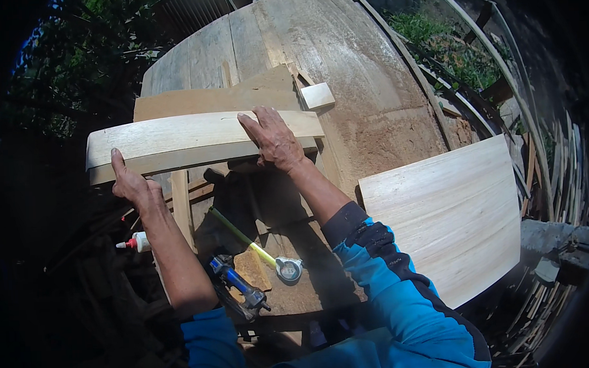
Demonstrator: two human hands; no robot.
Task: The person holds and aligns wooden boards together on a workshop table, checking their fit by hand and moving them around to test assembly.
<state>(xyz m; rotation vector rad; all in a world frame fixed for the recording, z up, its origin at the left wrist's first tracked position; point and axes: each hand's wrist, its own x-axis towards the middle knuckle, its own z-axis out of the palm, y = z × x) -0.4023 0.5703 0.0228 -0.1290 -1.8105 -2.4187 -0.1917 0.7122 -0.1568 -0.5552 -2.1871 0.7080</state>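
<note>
A long pale wooden board (182, 133) lies crosswise before me, its near edge in shade. My left hand (133, 184) grips its near edge toward the left end, thumb on top and fingers hidden below. Near the board's right end, my right hand (278, 140) is closed over it, with some fingertips on the upper face. Behind it lies a flat brown panel (220, 98). Closer to me are a tape measure (289, 270) with its yellow blade drawn out, a blue cylindrical power tool (239, 280) and a white bottle with a red cap (139, 242).
A wide pale wooden panel (445, 217) stands at the right, beside my right sleeve. On the dusty wooden tabletop (382, 96) sits a small pale block (318, 95). Thin wood strips (570, 174) are stacked at the far right; plants grow behind.
</note>
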